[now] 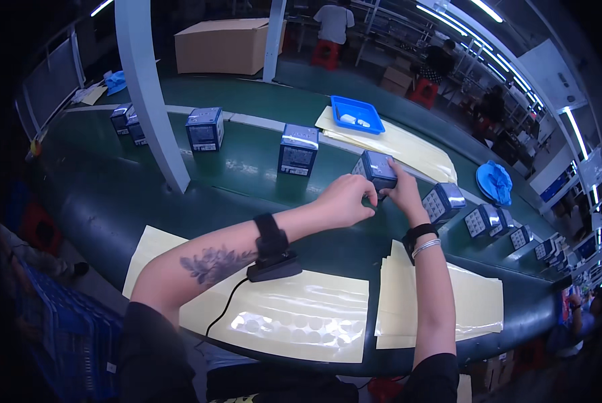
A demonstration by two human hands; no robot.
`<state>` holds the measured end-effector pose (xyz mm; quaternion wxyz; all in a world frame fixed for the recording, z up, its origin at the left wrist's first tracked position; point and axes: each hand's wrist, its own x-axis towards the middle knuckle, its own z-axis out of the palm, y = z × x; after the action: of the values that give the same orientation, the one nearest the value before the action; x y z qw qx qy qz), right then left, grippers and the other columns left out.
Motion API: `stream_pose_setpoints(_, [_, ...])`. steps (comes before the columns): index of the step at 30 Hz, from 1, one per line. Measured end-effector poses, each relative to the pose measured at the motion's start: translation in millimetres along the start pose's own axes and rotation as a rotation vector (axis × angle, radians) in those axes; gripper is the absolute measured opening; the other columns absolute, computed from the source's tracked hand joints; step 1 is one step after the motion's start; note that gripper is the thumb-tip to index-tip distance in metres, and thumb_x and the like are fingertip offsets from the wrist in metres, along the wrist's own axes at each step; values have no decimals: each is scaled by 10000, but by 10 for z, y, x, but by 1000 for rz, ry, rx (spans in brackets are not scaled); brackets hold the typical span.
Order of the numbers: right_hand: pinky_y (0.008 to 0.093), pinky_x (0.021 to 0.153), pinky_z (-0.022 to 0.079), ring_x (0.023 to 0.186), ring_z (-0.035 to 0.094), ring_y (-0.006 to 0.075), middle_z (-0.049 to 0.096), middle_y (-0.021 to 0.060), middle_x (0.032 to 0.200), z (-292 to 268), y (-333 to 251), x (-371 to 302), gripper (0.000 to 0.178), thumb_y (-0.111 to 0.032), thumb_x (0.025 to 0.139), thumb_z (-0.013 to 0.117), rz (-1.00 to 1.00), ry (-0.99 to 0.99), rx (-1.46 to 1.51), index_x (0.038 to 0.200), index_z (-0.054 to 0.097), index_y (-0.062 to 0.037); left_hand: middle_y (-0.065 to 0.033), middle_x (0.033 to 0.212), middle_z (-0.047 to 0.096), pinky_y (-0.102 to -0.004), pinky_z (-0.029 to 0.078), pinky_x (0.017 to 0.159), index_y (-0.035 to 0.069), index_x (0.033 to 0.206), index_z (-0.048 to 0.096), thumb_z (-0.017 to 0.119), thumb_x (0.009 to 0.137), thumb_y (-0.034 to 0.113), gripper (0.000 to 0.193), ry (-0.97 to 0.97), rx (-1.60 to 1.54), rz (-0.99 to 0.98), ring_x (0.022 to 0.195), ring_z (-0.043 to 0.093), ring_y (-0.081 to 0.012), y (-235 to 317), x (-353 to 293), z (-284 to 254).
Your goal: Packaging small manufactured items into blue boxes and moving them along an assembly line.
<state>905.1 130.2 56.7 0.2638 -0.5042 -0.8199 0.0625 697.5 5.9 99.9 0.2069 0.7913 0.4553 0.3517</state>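
A small dark blue carton (pixel 376 168) stands on the green conveyor belt in front of me. My right hand (pixel 403 191) grips it from its right side, thumb low and fingers along the edge. Close against its near left side is my left hand (pixel 346 201), fingers curled in a pinch; what they hold, if anything, is too small to make out. Below my left forearm lies a pale yellow sheet (pixel 328 302) with clear round stickers on it. More yellow sheets (pixel 472 302) are stacked beneath my right forearm.
Similar cartons stand along the belt, one (pixel 298 151) to the left and another (pixel 443 203) to the right. A blue tray (pixel 357 102) with small white pieces rests on yellow sheets beyond. A white post (pixel 143 87) rises at left. Blue plastic (pixel 494 183) lies at far right.
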Motion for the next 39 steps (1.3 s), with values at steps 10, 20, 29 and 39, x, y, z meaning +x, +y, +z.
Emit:
stream_pose_setpoints(10, [455,814,509,950,617,373,641,183,1018,150,130,-5,815,-122,662,773,72,-14,-161,1393,415,-181,-87,871,646,-418,419,830,122,764,694,695,654,138,111,171,205,-157,999,545,-300,-449,1034,857])
stream_pose_setpoints(20, [439,771,526,903,638,338,647,156,968,170,183,52,791,-102,679,754,42,-27,-147,1387,409,-168,-82,1002,613,-418,395,849,94,810,665,691,689,121,126,415,300,35,1016,536,-295,-601,1080,989])
stream_pose_setpoints(29, [444,766,530,885,638,354,635,163,934,169,163,-18,751,-47,692,693,49,-21,-152,1376,395,-139,-62,1142,578,-434,360,921,111,910,686,636,731,132,187,610,664,540,1088,512,-243,-587,942,993])
stream_pose_setpoints(39, [430,741,527,872,655,344,680,153,959,388,307,128,637,-165,696,768,-1,4,-46,1268,494,-100,-147,942,595,-452,460,789,46,945,613,570,798,164,194,532,502,493,903,576,-328,-954,1045,940])
